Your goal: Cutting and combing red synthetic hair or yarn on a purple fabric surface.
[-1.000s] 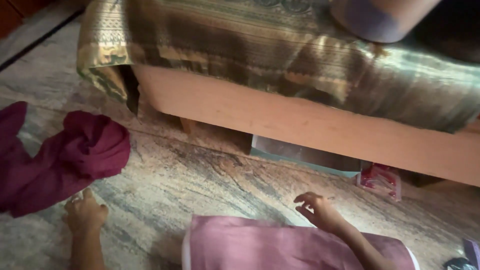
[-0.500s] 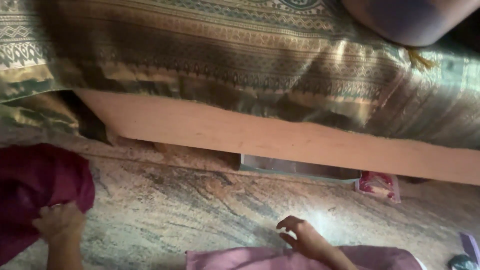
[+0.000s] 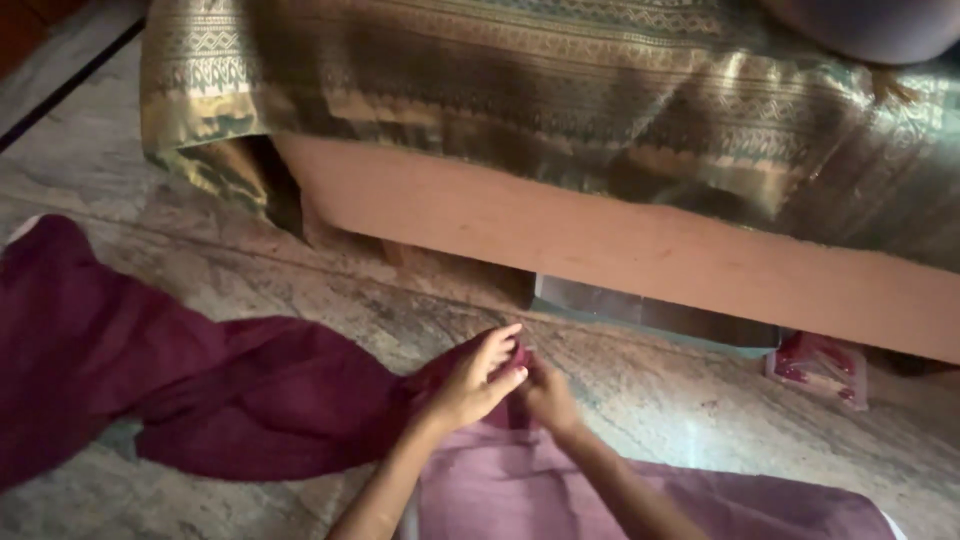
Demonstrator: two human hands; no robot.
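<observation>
Both hands have come together since the earlier frame: half a second ago the left hand sat on the bunched maroon cloth at the far left and the right hand hovered apart over the pink cloth; now they meet at centre, and the maroon cloth is drawn out long across the floor.

Left hand [image 3: 478,378]: fingers closed on the near end of the maroon cloth [image 3: 200,375], pinching its edge. Right hand [image 3: 548,395]: touching the same end just beside the left; its fingers are curled around the fabric, though the left hand partly hides the grip.

Maroon cloth: lies on the stone floor [image 3: 680,400], running from the far left edge toward the hands, loosely rumpled, one end raised slightly in the grip.

Pink cloth [image 3: 520,490]: spread flat on the floor under the forearms, touching the held end of the maroon cloth.

Behind: bed [image 3: 640,240] with a plain wooden side, draped with a green-gold patterned cover [image 3: 520,100] hanging over its edge. Small red packet [image 3: 820,365] on the floor by the bed's base, well apart from the hands.
</observation>
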